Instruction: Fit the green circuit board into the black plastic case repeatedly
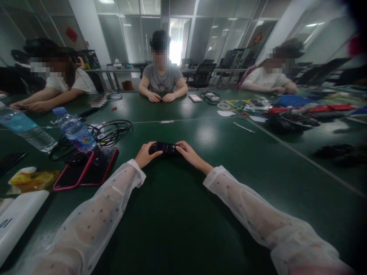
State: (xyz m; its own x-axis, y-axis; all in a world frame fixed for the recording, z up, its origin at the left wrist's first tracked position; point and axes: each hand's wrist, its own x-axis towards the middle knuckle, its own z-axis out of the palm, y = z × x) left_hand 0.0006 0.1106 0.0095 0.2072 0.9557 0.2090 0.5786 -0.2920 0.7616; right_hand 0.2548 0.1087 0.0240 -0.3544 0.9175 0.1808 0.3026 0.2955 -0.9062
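Note:
A small black device with a screen [166, 147] is held sideways above the middle of the green table. Its exact kind is hard to make out; faint light marks show on the screen. My left hand [145, 154] grips its left end, thumb along the lower edge. At the other end, my right hand [187, 153] closes on it, thumb and fingers at the right edge. Both forearms reach forward in sheer, dotted white sleeves. Left of my left hand lie two phones with red edges [99, 167], partly overlapping.
Two water bottles [75, 131] and coiled black cables [114, 130] are at left, near a white box [21, 221]. A wrench [243, 127] lies right of centre. Tangled cables [243, 105] and bags [304, 110] fill the far right. Three people sit across the table.

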